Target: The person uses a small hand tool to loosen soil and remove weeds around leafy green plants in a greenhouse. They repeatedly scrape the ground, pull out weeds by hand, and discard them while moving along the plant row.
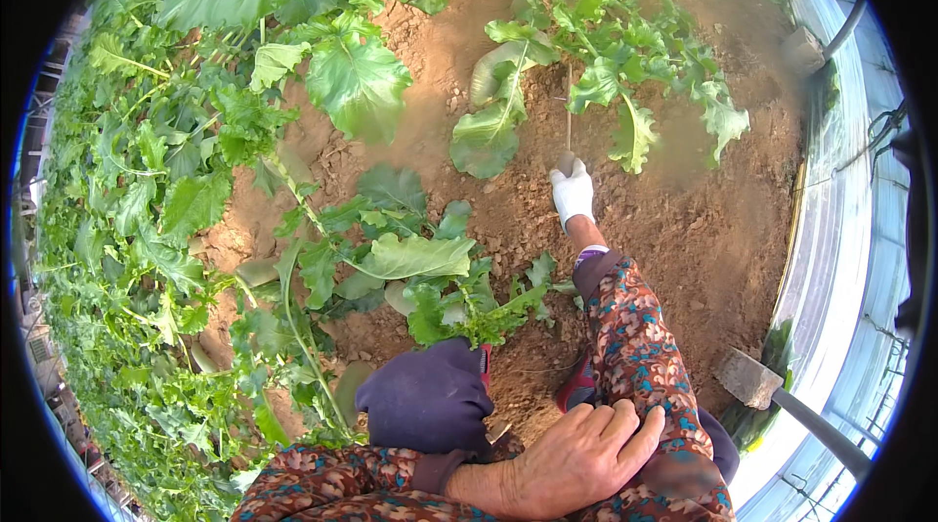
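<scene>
My right hand (pixel 572 192), in a white glove, is closed around the handle of a thin-shafted hand tool (pixel 569 111). The shaft points away from me over bare soil, and its far end meets the leaves of a radish-like plant (pixel 597 75). Left of the shaft, a pale green root (pixel 489 73) shows partly above ground beneath broad leaves. My bare left hand (pixel 579 452) lies across my flowered right sleeve (pixel 634 331), fingers bent; whether it grips the cloth is hidden. Another leafy plant (pixel 469 306) grows just beyond my left knee (pixel 425 397).
Dense leafy plants (pixel 146 229) fill the left side. Brown soil (pixel 696 229) runs along the right, bordered by clear plastic sheeting (pixel 828 229). Two blocks (pixel 747 377) with poles stand along that edge. My red shoe (pixel 575 383) is on the soil below my right arm.
</scene>
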{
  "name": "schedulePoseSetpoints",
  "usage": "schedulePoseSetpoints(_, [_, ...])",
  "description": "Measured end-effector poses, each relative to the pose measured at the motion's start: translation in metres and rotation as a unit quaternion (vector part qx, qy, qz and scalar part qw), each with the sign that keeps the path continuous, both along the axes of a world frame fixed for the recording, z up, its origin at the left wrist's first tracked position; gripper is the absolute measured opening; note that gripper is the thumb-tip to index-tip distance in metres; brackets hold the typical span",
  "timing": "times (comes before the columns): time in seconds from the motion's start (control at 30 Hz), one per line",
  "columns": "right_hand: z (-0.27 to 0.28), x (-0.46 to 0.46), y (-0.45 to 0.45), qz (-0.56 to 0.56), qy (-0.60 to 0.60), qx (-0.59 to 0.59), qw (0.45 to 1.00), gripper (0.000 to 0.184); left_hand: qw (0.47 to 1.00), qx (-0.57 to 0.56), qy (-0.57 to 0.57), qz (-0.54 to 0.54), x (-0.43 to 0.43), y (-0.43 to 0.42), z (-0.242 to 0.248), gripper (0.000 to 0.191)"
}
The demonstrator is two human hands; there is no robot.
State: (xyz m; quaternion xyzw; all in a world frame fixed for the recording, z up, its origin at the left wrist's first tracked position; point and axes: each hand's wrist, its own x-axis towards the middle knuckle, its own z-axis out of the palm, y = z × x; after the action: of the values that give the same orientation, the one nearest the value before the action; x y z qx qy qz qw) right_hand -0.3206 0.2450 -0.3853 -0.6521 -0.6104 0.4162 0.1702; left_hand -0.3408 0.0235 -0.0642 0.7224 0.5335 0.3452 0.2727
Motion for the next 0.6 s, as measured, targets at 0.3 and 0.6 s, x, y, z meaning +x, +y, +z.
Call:
schedulePoseSetpoints(0.3, [0.042,0.085,-0.188,0.151,0.001,-0.106,0.983,0.055,0.999,-0.001,-0.018,-0.037,0.011,-0.012,0.008,0.045])
schedulePoseSetpoints(0.6, [0.037,0.083,-0.079,0.054,-0.028,0.002,0.998,0.047,0.999,-0.002,-0.019,-0.044,0.018,-0.011,0.010,0.046])
